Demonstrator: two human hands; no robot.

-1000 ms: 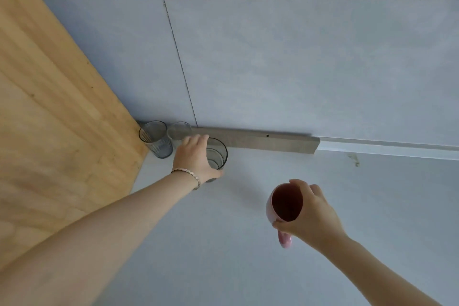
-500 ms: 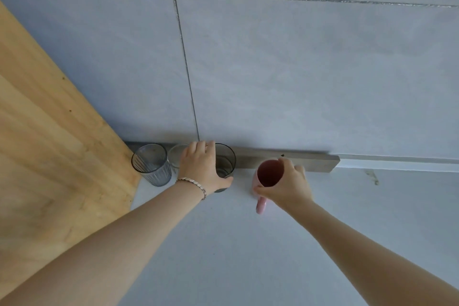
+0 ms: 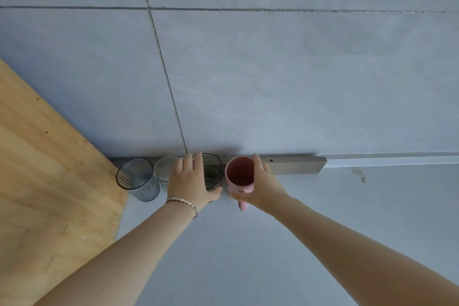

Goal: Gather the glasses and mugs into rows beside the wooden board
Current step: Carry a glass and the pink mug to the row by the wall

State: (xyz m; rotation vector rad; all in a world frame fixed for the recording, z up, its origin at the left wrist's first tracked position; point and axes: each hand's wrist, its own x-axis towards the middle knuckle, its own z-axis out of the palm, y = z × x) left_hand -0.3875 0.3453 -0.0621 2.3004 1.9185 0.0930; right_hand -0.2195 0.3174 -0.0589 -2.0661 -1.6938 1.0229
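Observation:
A row of drinkware stands along the wall, right of the wooden board (image 3: pixel 49 181). From the left: a ribbed grey glass (image 3: pixel 139 180), a clear glass (image 3: pixel 164 169) partly hidden by my hand, a dark glass (image 3: pixel 214 174), and a pink mug (image 3: pixel 239 174) with its handle pointing toward me. My left hand (image 3: pixel 190 181) wraps the dark glass from the left side. My right hand (image 3: pixel 260 186) grips the pink mug from the right, the mug standing close beside the dark glass.
A grey tiled wall (image 3: pixel 273 82) rises right behind the row. A metal strip (image 3: pixel 298 165) runs along the wall's foot. The pale grey counter (image 3: pixel 236 256) spreads toward me between my forearms.
My right hand carried the pink mug from the open counter up and left to the wall, beside the dark glass. My left hand stayed on the dark glass.

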